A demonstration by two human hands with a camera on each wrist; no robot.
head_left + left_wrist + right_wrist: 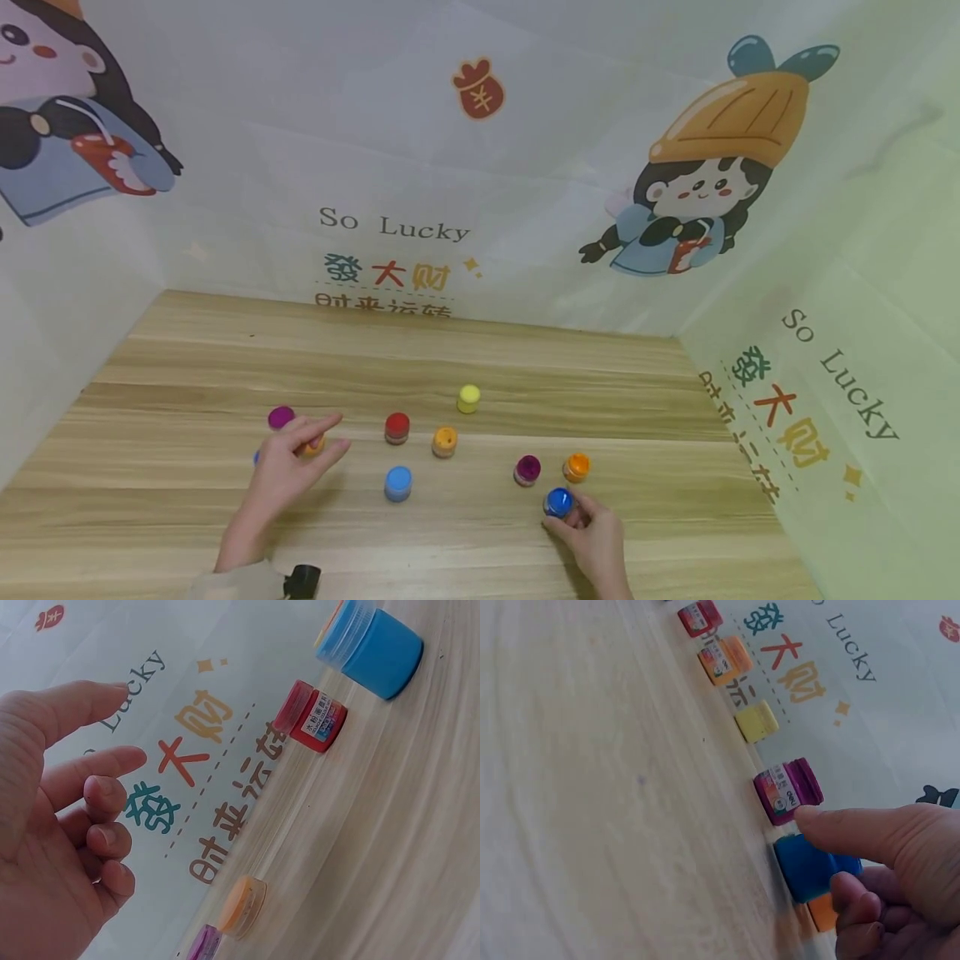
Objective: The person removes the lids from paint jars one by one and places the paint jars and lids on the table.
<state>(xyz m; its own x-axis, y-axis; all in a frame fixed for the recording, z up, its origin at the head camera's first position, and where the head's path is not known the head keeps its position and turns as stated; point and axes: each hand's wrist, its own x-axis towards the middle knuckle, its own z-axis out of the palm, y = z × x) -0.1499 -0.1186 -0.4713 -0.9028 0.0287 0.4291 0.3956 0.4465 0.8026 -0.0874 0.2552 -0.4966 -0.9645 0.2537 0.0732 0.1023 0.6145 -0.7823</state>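
Note:
My right hand (596, 537) holds a dark blue paint jar (558, 502) between thumb and fingers; glossy paint shows at its top, with no lid on it. Close behind that jar stand a dark purple jar (527, 471) and an orange jar (577, 467). On the left side my left hand (288, 462) is raised with nothing in it, thumb and forefinger stretched out and the other fingers loosely bent. Near it lie a purple lid (281, 417) and an orange lid (243, 907). Part of a blue piece (257, 457) shows beside the hand, mostly hidden.
Between the hands stand a red jar (397, 427), a light orange jar (445, 442), a light blue jar (398, 483) and, farther back, a yellow jar (468, 398). The wood-patterned table (525, 367) meets printed cloth walls (540, 208) behind and at both sides.

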